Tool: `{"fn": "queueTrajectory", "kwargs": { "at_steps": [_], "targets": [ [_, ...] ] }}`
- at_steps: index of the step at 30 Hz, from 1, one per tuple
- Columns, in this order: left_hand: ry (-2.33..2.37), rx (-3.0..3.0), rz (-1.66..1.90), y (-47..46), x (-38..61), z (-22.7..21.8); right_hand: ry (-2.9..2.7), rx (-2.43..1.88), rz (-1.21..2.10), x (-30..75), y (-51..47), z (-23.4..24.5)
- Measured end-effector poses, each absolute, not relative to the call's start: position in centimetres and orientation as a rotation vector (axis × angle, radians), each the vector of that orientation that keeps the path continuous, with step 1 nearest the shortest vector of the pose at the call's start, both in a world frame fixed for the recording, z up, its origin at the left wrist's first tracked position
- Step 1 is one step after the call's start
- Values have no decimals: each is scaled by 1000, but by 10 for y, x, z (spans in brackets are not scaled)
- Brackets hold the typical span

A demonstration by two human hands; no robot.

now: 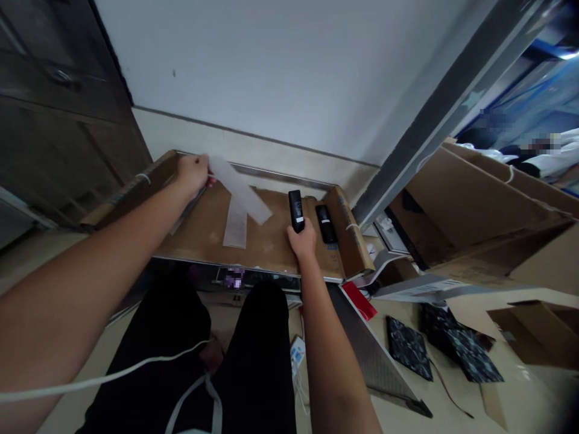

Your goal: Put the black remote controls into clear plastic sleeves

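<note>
My left hand (pixel 193 173) is closed on the upper end of a whitish translucent plastic sleeve (pixel 242 191), which slants down to the right. Under it, on the cardboard sheet (pixel 275 253), lies a second similar sleeve (pixel 236 226). My right hand (pixel 303 238) is wrapped around the lower end of a slim black device (pixel 295 205) with a small white label; it resembles a battery or remote, but its kind I cannot make out. Just right of that hand, another black device (pixel 325 224) of the same shape rests on the cardboard.
Folded-up cardboard sides (pixel 350 232) edge the work surface, with a white wall (pixel 271 72) behind it. A large cardboard box (pixel 488 205) stands at the right. Black patterned panels (pixel 409 348) and a white power strip (pixel 297 355) lie on the floor. A white cable (pixel 136 366) crosses my lap.
</note>
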State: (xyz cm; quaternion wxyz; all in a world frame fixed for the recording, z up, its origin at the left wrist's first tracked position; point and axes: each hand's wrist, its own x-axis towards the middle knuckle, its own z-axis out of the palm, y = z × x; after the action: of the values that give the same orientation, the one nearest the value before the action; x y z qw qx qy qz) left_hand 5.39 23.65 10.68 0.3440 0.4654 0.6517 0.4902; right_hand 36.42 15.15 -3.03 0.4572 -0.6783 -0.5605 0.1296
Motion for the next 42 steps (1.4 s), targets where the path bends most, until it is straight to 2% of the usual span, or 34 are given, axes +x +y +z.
{"fn": "queueTrajectory", "kwargs": {
  "at_steps": [5,10,18,23,27,29,32,34,39,42],
  "targets": [
    [1729,1063,1203,238,57,44,-1394,-1674,330,365,152,-31],
    [1738,996,1255,247,59,10,-1403,-1677,335,366,153,-32],
    [1579,1222,1354,253,62,31,-1410,-1663,317,367,154,-32],
    [1754,1753,1107,254,52,21,-1417,-1656,314,366,153,-31],
    [1863,2139,1131,255,53,10,-1413,-1685,318,364,152,-29],
    [1827,2274,983,251,62,4,-1419,-1685,317,364,151,-28],
    [1779,2367,484,237,77,-8,-1418,-1702,310,364,150,-28],
    [1774,2340,284,228,81,-14,-1409,-1724,288,363,150,-29],
    [1894,2371,424,213,82,-7,-1476,-1723,115,362,157,-34],
    [1854,2405,318,201,87,-7,-1531,-1810,33,361,163,-34]
  ]
}}
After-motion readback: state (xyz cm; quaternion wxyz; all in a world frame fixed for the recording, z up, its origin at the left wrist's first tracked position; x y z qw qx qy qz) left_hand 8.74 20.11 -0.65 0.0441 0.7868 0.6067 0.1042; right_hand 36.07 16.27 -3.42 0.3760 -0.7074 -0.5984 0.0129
